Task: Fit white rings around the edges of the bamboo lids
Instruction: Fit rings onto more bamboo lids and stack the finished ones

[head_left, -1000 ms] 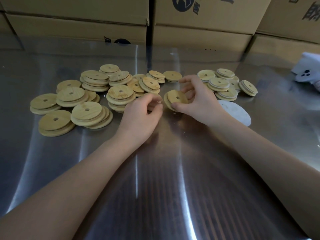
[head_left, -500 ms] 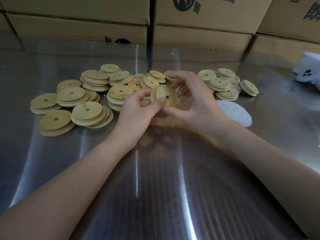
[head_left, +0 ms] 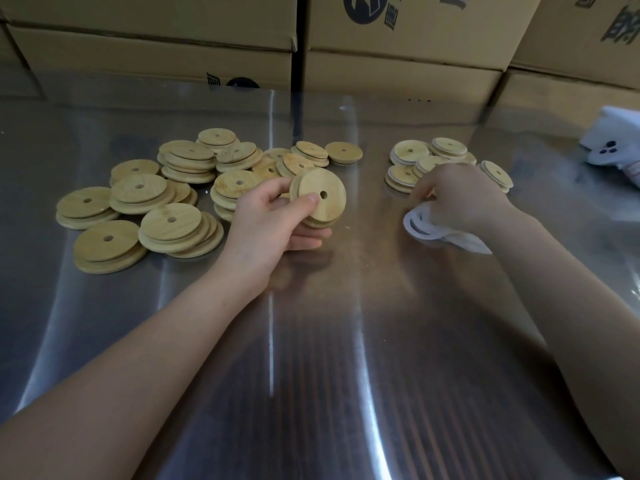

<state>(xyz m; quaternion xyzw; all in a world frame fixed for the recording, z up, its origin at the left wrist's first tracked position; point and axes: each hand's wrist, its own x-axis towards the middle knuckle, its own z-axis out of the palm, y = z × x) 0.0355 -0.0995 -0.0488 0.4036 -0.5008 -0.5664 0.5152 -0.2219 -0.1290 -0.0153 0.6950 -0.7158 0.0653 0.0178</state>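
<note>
Bamboo lid (head_left: 320, 194) under work is off the desk (head_left: 311, 358), held on edge, face toward the camera, near the middle of the head view. Left grip (head_left: 273, 220) is clenched on it: thumb pressed on the face beside the centre hole, fingers behind. A second disc seems to lie under it in the same grip; not confirmed. No ring is seen on its rim.

Right grip (head_left: 464, 199) is down on the white rings (head_left: 420, 226), a loose heap on the desk to the right of the held lid and well apart from it. Fingers are curled over the heap; the back of the hand hides the tips, so I cannot tell whether a ring is pinched.

Step in hand, by judgement: fetching a ring for the held lid. Next move calls for separating a single ring from the heap, bringing it across to the lid, and stretching it round the rim while the left grip steadies the lid.

Edges and room: bare lids (head_left: 138, 192) lie piled just left of the left grip, some stacks touching. Ringed lids (head_left: 446, 148) sit just beyond the right grip. Open desk lies between the two grips and toward the person. Cardboard boxes (head_left: 156, 53) wall the far edge. A white object (head_left: 609, 150) lies at the right margin; unidentified.
</note>
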